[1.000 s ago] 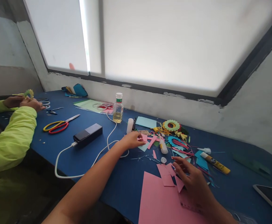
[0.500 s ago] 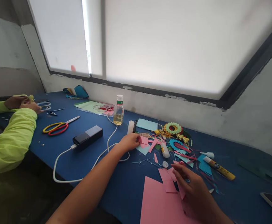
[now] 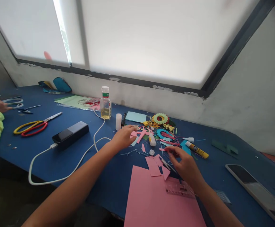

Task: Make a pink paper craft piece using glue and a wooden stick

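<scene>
The left hand (image 3: 123, 137) pinches a small pink paper scrap (image 3: 134, 133) at eleven o'clock; the right hand (image 3: 184, 160) — open, fingers spread — hovers over cut strips, so sorting pieces seems in hand.

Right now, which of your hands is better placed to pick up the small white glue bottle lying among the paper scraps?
Probably the left hand: it rests on pink paper scraps right beside the small white glue bottle. The right hand sits nearer me, over the large pink paper sheet, farther from it.
</scene>
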